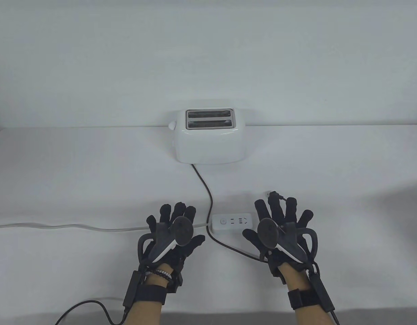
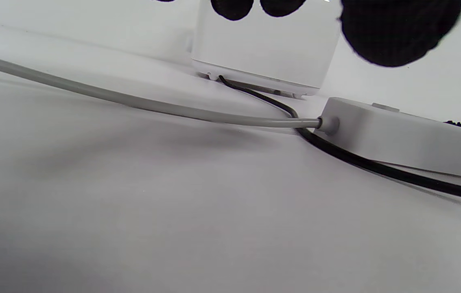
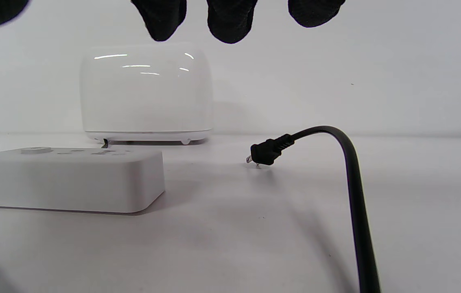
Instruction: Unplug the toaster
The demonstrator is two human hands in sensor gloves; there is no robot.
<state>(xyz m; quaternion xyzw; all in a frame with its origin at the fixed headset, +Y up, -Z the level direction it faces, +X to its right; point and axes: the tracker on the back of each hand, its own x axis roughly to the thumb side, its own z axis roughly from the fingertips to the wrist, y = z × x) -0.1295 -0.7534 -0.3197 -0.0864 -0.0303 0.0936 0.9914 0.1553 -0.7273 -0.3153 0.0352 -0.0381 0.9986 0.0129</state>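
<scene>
A white two-slot toaster (image 1: 210, 135) stands at the table's far edge; it also shows in the left wrist view (image 2: 263, 53) and the right wrist view (image 3: 147, 91). Its black cord (image 1: 205, 182) runs forward past a white power strip (image 1: 232, 222) and loops under my right hand. The black plug (image 3: 269, 151) lies free on the table, out of the strip (image 3: 67, 179), just beyond my right fingertips (image 1: 272, 194). My left hand (image 1: 174, 230) and right hand (image 1: 283, 225) hover flat with fingers spread, holding nothing.
The strip's grey cable (image 1: 59, 226) runs left across the table and off its edge; it also shows in the left wrist view (image 2: 132, 101). A white wall stands right behind the toaster.
</scene>
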